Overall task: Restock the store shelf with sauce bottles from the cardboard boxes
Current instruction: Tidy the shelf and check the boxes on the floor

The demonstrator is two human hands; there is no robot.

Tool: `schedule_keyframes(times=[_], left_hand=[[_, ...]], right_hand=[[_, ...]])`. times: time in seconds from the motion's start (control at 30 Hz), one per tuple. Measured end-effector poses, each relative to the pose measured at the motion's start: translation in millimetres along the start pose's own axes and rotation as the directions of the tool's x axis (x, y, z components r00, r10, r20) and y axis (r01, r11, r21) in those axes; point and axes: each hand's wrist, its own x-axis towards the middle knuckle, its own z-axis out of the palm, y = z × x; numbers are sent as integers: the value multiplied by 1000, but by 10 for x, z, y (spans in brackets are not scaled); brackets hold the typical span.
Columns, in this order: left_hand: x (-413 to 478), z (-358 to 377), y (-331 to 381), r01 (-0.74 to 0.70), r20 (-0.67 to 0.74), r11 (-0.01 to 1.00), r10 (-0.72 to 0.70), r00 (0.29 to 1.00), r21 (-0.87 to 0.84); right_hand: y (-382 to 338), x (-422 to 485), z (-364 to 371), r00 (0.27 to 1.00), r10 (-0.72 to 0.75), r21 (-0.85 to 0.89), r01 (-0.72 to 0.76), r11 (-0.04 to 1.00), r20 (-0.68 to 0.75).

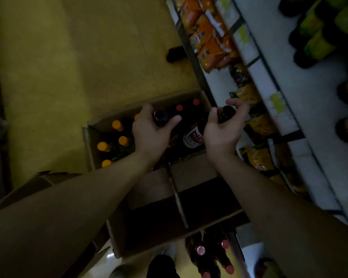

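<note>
An open cardboard box (92, 137) on the floor holds dark sauce bottles, several with orange caps (117, 125) on the left and some with red caps (179, 107) at the back. My left hand (151, 133) grips the neck of one dark bottle (160, 117) over the box. My right hand (223, 129) grips the top of another dark bottle with a red and white label (193, 138), tilted above the box's right side. The white store shelf (269, 91) runs along the right.
A second, nearer cardboard box (159, 217) with its flaps open lies below my forearms. More red-capped bottles (201, 250) stand below it. Orange and yellow snack packets (209, 37) fill the lower shelf, green-labelled bottles (317, 41) the upper one. The yellow floor stretches left.
</note>
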Motion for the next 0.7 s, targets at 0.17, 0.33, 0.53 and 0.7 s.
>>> schedule_keyframes(times=[0.17,0.33,0.53,0.7], left_hand=[[-15,-475,948,-51,-164,997,40,986,-65],[-188,-1121,2045,-98,-197,984,68,978,-149],[-618,-1963,3758,-210,-97,948,192,977,-239],[-1218,-2619,5360,-416,-24,894,418,908,-168]], right_hand=[[-1067,5,-269,993,-69,96,78,992,-100],[-2284,-227,-701,973,-174,114,192,975,-152],[-4063,-642,-1650,947,-203,162,248,955,-248],[-5530,-1034,-2696,940,-201,229,268,936,-275]])
